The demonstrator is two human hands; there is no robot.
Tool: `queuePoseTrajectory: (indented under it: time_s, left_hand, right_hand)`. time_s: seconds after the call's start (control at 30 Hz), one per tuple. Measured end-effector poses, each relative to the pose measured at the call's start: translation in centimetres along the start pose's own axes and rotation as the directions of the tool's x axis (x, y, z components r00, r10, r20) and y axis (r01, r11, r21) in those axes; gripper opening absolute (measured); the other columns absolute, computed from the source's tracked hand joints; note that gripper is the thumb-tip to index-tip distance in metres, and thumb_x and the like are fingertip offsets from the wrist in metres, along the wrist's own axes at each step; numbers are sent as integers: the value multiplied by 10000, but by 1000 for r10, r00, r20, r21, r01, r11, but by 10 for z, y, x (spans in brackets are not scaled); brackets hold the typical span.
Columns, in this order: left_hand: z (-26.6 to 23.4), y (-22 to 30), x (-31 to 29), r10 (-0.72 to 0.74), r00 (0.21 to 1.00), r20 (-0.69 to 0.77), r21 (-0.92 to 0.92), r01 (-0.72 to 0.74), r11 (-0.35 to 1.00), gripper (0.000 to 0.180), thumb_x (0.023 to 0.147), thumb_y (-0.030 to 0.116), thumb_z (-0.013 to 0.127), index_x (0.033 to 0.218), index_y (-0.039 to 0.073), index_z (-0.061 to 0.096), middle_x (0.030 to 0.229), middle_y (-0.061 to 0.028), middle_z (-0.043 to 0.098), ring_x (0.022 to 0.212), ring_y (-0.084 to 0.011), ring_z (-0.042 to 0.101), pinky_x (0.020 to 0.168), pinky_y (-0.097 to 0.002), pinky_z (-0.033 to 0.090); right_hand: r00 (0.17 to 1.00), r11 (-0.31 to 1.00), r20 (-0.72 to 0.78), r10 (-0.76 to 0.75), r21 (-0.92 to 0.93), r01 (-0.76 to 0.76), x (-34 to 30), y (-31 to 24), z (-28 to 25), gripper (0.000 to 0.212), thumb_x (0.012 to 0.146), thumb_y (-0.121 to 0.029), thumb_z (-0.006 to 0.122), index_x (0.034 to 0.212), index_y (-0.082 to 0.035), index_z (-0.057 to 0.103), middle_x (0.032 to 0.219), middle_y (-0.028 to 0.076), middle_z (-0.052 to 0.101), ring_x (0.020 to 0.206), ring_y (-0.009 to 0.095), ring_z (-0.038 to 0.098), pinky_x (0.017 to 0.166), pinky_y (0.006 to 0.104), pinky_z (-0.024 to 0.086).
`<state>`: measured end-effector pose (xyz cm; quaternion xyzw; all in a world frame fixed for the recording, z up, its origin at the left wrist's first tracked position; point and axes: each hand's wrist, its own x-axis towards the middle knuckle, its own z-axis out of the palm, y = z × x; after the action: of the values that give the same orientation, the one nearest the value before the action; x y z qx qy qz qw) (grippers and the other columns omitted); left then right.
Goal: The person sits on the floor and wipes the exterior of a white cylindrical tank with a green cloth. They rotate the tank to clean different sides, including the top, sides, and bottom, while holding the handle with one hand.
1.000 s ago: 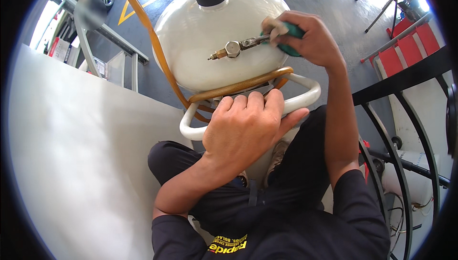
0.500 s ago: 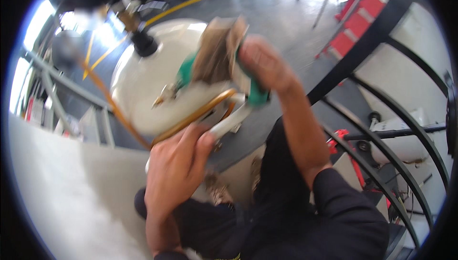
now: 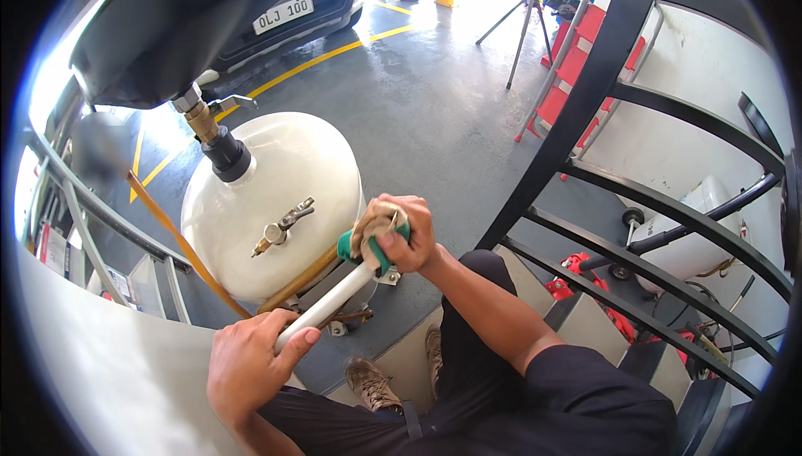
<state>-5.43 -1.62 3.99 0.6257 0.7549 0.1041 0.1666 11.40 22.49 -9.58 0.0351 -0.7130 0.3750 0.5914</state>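
Left hand [image 3: 255, 364] closed round the near end of the white handle [image 3: 327, 303], thumb along the bar; fingertips' underside hidden. Right hand [image 3: 409, 243] clenched on a bunched tan-and-green cloth [image 3: 380, 224], pressed to the handle's far end, looks wrapped round it. Change: a second ago that cloth was at the lever end of the metal valve fitting [image 3: 274, 234]; now it's on the handle, fitting clear of both hands. So, as I read it, wiping contact has shifted from fitting to handle, left hand bracing. Amber hose [image 3: 180, 237] runs just beyond the handle, at the edge of the white tank [image 3: 292, 142]; fitting sits on the tank top. Black funnel-shaped pan [image 3: 150, 34] above the tank. Further out: tripod [image 3: 530, 9], dark car [image 3: 276, 42].
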Motion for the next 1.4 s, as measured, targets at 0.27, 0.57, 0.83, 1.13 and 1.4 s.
queuePoseTrajectory:
  time_s: [0.27,0.57,0.83,1.13,1.4]
  left_hand:
    - [28,-32,29,264,964,9,-322,-247,914,460,1039,479,647,889,48,706,645,-115,625,606,-320,652,596,-415,497]
    - [79,-5,27,86,872,-482,-366,-289,885,319,1116,251,487,1063,34,714,904,-162,711,866,-367,695,832,-459,536]
    - [65,-1,29,449,561,-695,118,-528,841,366,941,151,746,1298,88,702,1289,-78,709,1135,-265,683,993,-417,515]
    - [58,-46,44,286,449,-846,76,-428,900,157,910,-30,683,1036,40,746,1018,-106,749,857,-272,722,762,-364,580]
    - [27,-73,40,81,260,-962,-31,-400,916,99,962,0,654,982,24,748,958,-91,746,786,-204,698,679,-303,547]
  right_hand:
    - [977,976,-181,114,-161,-144,10,-21,6,349,968,-350,672,891,-10,662,709,96,639,618,219,656,613,344,505]
    - [912,688,53,-408,-638,345,20,-25,17,393,880,-489,692,772,-113,654,681,45,627,621,249,666,633,379,514]
    - [967,821,-250,46,-542,-179,51,40,-82,444,1070,-410,574,959,-10,733,786,92,664,727,228,663,704,347,519]
    - [770,254,-506,387,-745,-617,86,53,-61,542,1017,-457,645,1334,-17,633,1228,266,710,1170,469,666,1046,520,492]
    - [741,27,-496,453,-823,-567,153,125,-127,483,997,-343,605,1405,-88,555,1296,277,705,1244,458,665,1043,541,510]
